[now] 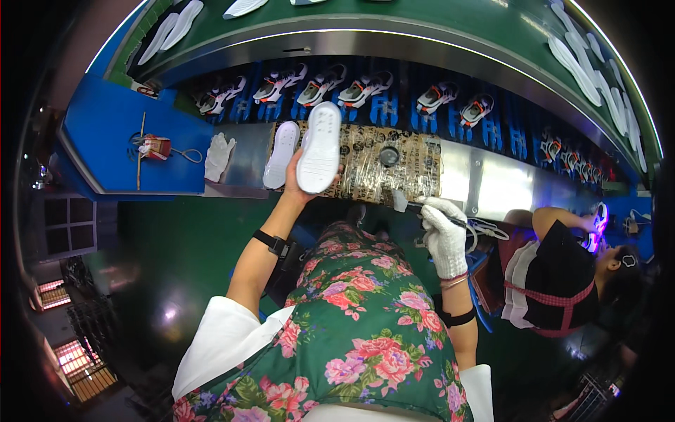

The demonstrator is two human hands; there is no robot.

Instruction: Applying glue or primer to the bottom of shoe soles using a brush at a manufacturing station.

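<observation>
My left hand [297, 184] is bare and closed around a white shoe sole [320, 148], held up over the work surface with its inner face showing. Just left of it, a second white sole [281, 155] lies on the cardboard-covered surface [358, 165]. My right hand [444, 232] wears a white knitted glove and is closed on a thin dark-handled brush [418, 204]. The pale, flat tip of the brush [400, 201] is near the front edge of the cardboard. A small round dark container [389, 156] stands on the cardboard between my hands.
Several partly made shoes [322, 86] stand on blue holders behind the cardboard. Farther back, a green belt [450, 15] carries more soles. A crumpled white glove [219, 156] lies at left, near a blue table [105, 141]. At right, a co-worker [555, 274] handles a shoe.
</observation>
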